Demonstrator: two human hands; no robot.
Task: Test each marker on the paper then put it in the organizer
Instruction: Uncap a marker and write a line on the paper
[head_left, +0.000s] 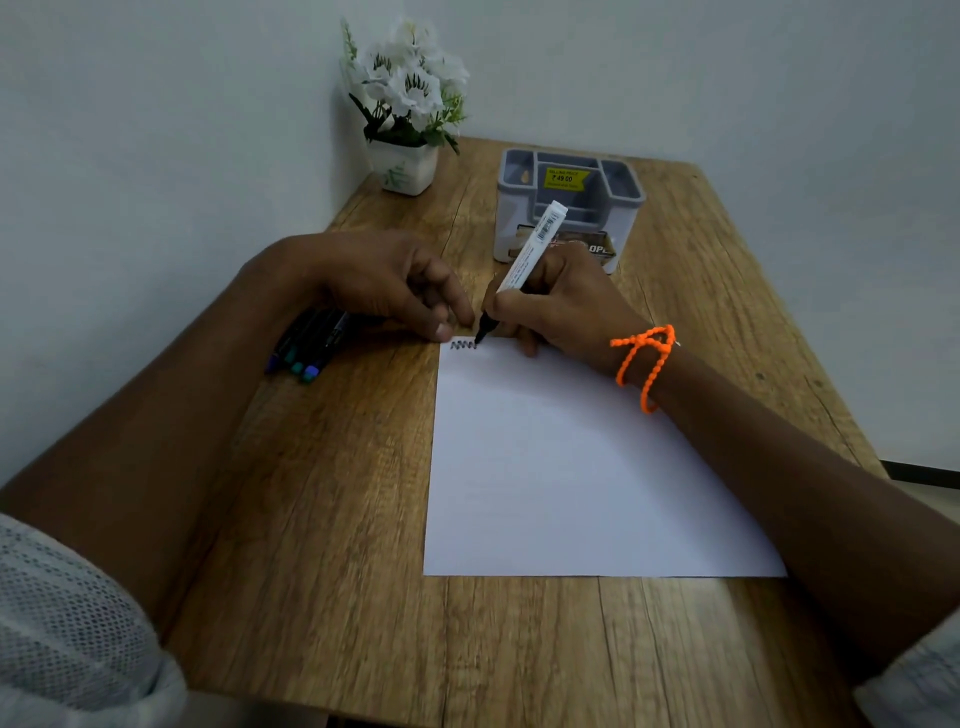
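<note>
A white sheet of paper (571, 467) lies on the wooden table (322, 571). My right hand (566, 306) grips a white marker (530, 249) with its black tip on the paper's top left corner, beside a small black zigzag scribble (462, 345). My left hand (384, 283) rests with curled fingers at that same corner, fingertips on the paper's edge; whether it holds anything is hidden. Several dark markers (306, 345) lie on the table under my left wrist. The grey organizer (571, 208) stands behind my right hand.
A white pot of white flowers (408, 109) stands at the table's back left corner against the wall. An orange beaded bracelet (644, 358) circles my right wrist. The table's right edge drops to the floor.
</note>
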